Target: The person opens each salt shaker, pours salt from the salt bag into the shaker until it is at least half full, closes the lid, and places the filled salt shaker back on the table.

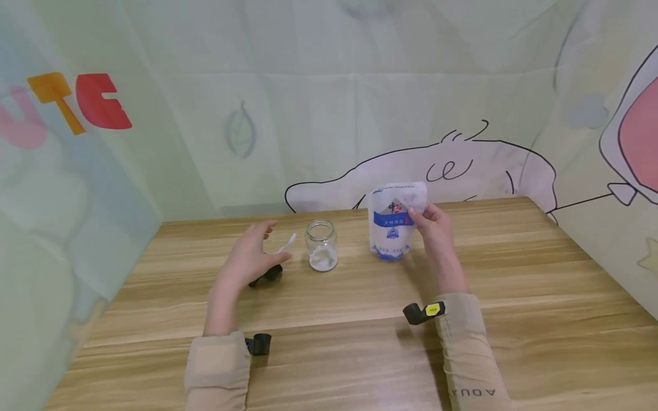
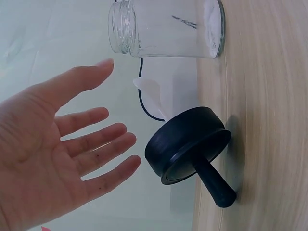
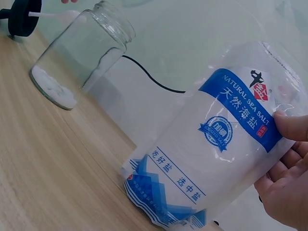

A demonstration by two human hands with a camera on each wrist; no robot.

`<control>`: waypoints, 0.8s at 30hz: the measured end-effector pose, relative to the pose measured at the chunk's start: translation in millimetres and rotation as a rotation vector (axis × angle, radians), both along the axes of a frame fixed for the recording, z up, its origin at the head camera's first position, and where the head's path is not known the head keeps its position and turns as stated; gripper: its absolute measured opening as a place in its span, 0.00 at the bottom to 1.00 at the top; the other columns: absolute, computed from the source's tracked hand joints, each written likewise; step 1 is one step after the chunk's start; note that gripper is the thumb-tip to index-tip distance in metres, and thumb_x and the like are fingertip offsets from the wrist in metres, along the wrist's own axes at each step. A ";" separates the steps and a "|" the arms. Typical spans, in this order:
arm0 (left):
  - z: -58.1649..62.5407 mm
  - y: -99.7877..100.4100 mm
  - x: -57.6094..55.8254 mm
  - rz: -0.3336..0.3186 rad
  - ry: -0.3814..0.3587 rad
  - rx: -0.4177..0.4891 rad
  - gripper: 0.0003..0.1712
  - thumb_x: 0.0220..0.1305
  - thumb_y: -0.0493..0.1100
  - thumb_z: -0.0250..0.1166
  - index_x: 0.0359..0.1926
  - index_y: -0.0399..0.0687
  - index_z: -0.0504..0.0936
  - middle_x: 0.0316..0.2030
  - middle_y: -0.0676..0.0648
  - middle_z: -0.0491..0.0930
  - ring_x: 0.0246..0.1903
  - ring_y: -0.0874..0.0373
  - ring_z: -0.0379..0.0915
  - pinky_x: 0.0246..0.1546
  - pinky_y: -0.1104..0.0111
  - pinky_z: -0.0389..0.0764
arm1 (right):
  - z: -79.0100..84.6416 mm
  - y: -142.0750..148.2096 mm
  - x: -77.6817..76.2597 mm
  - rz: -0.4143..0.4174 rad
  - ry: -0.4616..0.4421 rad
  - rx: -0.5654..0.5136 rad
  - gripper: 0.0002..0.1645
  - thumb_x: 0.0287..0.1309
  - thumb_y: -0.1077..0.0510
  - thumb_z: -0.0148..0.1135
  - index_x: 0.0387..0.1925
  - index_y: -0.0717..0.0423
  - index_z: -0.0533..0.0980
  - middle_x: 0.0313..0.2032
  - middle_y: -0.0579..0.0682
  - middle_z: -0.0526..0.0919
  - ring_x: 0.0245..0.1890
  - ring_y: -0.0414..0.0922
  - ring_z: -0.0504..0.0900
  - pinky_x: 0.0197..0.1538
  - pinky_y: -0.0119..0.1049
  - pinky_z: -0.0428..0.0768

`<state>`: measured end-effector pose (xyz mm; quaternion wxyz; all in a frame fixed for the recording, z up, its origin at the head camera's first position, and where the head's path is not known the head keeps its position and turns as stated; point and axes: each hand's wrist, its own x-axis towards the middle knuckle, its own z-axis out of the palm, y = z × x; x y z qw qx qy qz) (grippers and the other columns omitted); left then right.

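Observation:
My right hand [image 1: 434,231] pinches the right side of a white and blue bag of sea salt [image 3: 192,144], thumb on its front. The bag stands upright at the table's back, its base at or just above the wood. To its left is an open glass jar [image 1: 321,246] with a little white salt at the bottom. My left hand [image 2: 62,144] holds nothing, its fingers spread and apart from things. Nearest to it lies a black lid [image 2: 187,144] with a knob, tilted on the table, and a white spoon [image 2: 150,94] sticks out from its underside toward the jar.
The wooden table [image 1: 339,354] runs up to a pale printed cloth [image 1: 308,114] behind and at the sides. Black wrist cameras [image 1: 424,311] are strapped over both sleeves.

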<state>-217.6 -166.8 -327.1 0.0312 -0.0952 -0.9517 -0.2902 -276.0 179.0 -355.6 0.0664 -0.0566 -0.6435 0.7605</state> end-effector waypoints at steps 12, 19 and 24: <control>-1.3 3.0 -0.9 -0.010 -0.001 0.008 0.43 0.58 0.50 0.68 0.69 0.36 0.60 0.62 0.32 0.69 0.62 0.37 0.65 0.63 0.45 0.67 | -0.4 -5.2 1.1 -0.053 0.014 -0.051 0.04 0.64 0.62 0.57 0.35 0.49 0.73 0.29 0.37 0.80 0.37 0.35 0.76 0.60 0.33 0.71; -0.7 4.9 -0.6 -0.011 0.011 0.022 0.43 0.58 0.49 0.68 0.69 0.38 0.61 0.62 0.33 0.68 0.63 0.37 0.65 0.63 0.45 0.67 | -2.6 -7.7 -0.9 -0.073 0.038 -0.082 0.06 0.63 0.64 0.56 0.34 0.50 0.73 0.27 0.36 0.81 0.35 0.35 0.77 0.55 0.28 0.74; 0.4 5.5 -0.2 -0.017 0.023 0.037 0.42 0.58 0.48 0.68 0.69 0.39 0.61 0.62 0.33 0.68 0.62 0.38 0.65 0.63 0.45 0.67 | -4.4 -9.2 -2.0 -0.088 0.064 -0.102 0.08 0.64 0.66 0.55 0.32 0.50 0.73 0.27 0.37 0.81 0.33 0.34 0.78 0.49 0.25 0.77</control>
